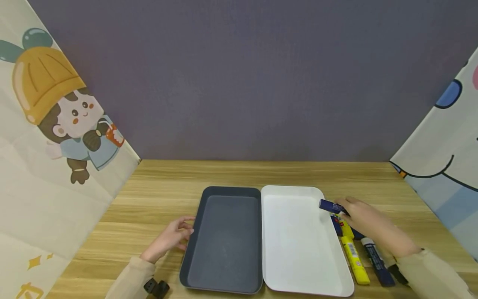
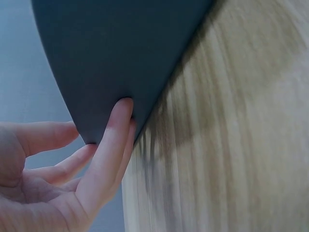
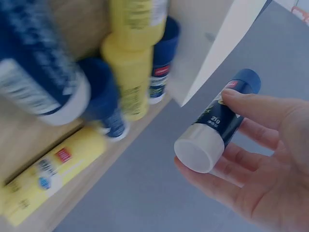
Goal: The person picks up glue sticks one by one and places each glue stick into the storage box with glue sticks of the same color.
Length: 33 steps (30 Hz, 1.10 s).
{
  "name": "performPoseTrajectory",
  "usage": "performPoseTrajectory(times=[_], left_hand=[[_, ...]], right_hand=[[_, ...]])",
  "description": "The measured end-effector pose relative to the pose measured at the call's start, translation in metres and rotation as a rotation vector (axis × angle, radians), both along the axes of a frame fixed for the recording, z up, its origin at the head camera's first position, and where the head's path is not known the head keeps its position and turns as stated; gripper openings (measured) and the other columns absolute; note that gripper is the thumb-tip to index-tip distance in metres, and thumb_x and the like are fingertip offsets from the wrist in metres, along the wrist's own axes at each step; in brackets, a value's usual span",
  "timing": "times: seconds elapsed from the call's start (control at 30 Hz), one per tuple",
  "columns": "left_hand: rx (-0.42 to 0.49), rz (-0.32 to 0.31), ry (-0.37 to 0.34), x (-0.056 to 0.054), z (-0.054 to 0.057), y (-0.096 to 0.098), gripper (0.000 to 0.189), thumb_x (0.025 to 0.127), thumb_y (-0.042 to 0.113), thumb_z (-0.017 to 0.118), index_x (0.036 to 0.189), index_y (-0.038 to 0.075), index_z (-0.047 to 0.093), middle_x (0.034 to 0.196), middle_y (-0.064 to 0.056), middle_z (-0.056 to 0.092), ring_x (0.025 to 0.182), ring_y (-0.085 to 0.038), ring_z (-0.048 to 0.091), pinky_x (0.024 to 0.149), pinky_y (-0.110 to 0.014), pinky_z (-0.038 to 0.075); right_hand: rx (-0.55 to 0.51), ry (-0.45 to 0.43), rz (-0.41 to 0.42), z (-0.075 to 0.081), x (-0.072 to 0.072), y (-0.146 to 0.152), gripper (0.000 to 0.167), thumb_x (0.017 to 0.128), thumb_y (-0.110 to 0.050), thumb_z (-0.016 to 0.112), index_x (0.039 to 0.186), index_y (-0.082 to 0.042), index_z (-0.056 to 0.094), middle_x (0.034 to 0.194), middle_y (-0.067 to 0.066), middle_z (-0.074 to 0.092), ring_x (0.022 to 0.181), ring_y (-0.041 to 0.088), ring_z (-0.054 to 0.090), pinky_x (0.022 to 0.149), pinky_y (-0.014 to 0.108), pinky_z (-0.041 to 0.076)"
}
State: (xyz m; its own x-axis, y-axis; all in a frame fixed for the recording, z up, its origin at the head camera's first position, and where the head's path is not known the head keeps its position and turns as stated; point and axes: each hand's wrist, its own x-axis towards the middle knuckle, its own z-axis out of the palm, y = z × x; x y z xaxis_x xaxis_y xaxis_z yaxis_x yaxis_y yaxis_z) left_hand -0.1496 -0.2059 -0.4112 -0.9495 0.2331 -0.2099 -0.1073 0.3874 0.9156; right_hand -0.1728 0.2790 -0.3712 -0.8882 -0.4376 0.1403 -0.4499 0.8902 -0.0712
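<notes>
My right hand [image 1: 367,218] pinches a navy glue stick [image 1: 329,206] with a white end between thumb and fingers, over the right rim of the white tray [image 1: 298,249]. In the right wrist view the glue stick [image 3: 217,118] lies tilted across the fingers, its label partly covered by the thumb. My left hand [image 1: 171,236] touches the left side of the dark grey tray [image 1: 224,245]. The left wrist view shows its fingertips [image 2: 123,108] against the tray's outer wall, the fingers loosely bent. Both trays stand side by side with nothing in them.
Right of the white tray lie several glue sticks, among them a yellow glue stick [image 1: 354,261] and another navy glue stick [image 1: 378,263]; my right forearm partly hides the group. A grey wall [image 1: 261,83] rises behind the wooden table [image 1: 149,199]. Printed cloths flank both sides.
</notes>
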Motion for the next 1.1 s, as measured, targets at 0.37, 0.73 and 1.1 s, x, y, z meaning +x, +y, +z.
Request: performPoseTrajectory(times=[0.37,0.73,1.1], left_hand=[[0.010,0.005,0.002,0.000,-0.001,0.000,0.043,0.087,0.003,0.050,0.126,-0.008,0.037,0.099,-0.022,0.051,0.070,-0.018,0.052,0.053,-0.035,0.051],[0.014,0.002,-0.005,0.000,0.000,0.000,0.042,0.087,0.001,0.048,0.126,-0.008,0.036,0.100,-0.022,0.051,0.070,-0.018,0.052,0.053,-0.035,0.051],[0.013,0.005,-0.011,0.000,0.001,0.000,0.042,0.087,0.001,0.048,0.126,-0.008,0.035,0.098,-0.022,0.052,0.069,-0.018,0.052,0.053,-0.035,0.051]], right_hand=[[0.000,-0.025,0.085,0.013,-0.015,-0.039,0.036,0.077,-0.008,0.066,0.109,0.002,0.055,0.093,0.020,0.058,0.071,0.026,0.060,0.057,0.033,0.050],[0.012,-0.070,0.144,0.019,-0.031,-0.078,0.036,0.080,-0.010,0.064,0.112,0.001,0.054,0.101,0.018,0.058,0.079,0.025,0.060,0.063,0.033,0.050],[-0.008,-0.027,0.248,0.017,-0.047,-0.123,0.028,0.078,-0.007,0.065,0.105,-0.001,0.057,0.092,0.013,0.058,0.070,0.020,0.058,0.056,0.027,0.047]])
